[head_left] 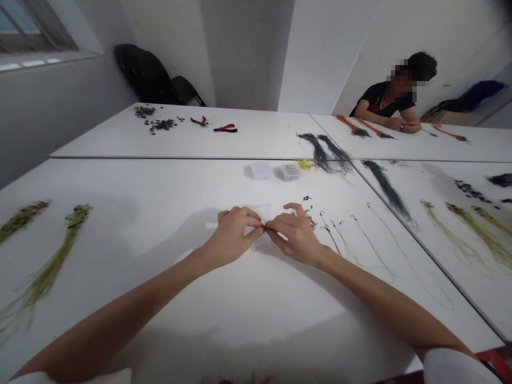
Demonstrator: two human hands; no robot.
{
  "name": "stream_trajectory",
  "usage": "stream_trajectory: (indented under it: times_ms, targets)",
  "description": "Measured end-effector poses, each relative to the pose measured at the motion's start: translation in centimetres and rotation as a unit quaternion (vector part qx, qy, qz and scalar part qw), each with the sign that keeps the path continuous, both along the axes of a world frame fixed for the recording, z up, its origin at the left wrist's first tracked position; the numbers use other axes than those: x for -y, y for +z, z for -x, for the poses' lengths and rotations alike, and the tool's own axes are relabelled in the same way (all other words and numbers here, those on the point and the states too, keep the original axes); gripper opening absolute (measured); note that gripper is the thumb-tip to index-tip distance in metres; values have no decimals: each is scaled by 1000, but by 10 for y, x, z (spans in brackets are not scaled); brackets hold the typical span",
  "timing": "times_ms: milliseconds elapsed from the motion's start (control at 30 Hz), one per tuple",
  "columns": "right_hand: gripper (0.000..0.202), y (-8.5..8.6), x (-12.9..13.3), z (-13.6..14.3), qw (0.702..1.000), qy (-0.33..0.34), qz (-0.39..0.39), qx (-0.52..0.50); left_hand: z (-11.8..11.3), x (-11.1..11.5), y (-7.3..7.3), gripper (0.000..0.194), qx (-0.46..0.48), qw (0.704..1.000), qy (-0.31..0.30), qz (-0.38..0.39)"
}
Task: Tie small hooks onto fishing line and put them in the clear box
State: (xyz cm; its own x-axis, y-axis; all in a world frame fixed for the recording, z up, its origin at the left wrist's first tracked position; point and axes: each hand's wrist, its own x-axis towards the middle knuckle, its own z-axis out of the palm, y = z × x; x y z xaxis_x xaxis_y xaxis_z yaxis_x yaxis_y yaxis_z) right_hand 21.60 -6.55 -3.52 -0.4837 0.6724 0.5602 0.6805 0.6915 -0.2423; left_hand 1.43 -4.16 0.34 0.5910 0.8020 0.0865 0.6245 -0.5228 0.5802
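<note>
Pinching from both sides in the head view, the left hand (236,234) and right hand (295,233) bring their fingertips together over the white table (180,178). Right where they meet is what looks like a tiny dark piece (264,228), too small to name; the two-sided pinch probably serves to keep so slight a thing steady. Both grips are closed down to the tips, with one right finger raised clear, perhaps to leave room. A clear plastic sheet (262,210) lies beneath the hands, its purpose hard to tell. Just beside the right hand are a heap of brown bits (311,220) and some black bits (306,198), apparently set there for easy reach. Hooked strands (373,241) lie spread apart to the right, likely to avoid tangling, whereas the green bundle (72,229) at far left lies gathered, its dark ends together. Two small boxes (261,170) stand beyond the hands, out of their way.
</note>
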Motion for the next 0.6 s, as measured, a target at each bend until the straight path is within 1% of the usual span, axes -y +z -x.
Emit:
stream_trajectory:
  times_ms: [100,167,300,333,467,600]
  targets:
    - [16,-4,-4,1,1000,-6,-3,-8,-3,-3,1,24,2,999,24,37]
    - [16,-7,-7,1,1000,-5,-4,-17,-6,-5,-1,25,-2,998,39,46]
    - [14,-18,-14,-3,999,20,33,-21,-7,-8,-16,27,-19,999,40,22]
    - [17,-22,-15,-4,999,23,45,-16,-7,-9,-21,28,-21,999,36,13]
    - [47,-34,-17,-10,996,14,86,3,-4,-9,-36,29,-16,999,33,7]
    - [58,-43,-8,-8,991,-3,131,-10,-2,-7,-40,29,-28,999,33,24]
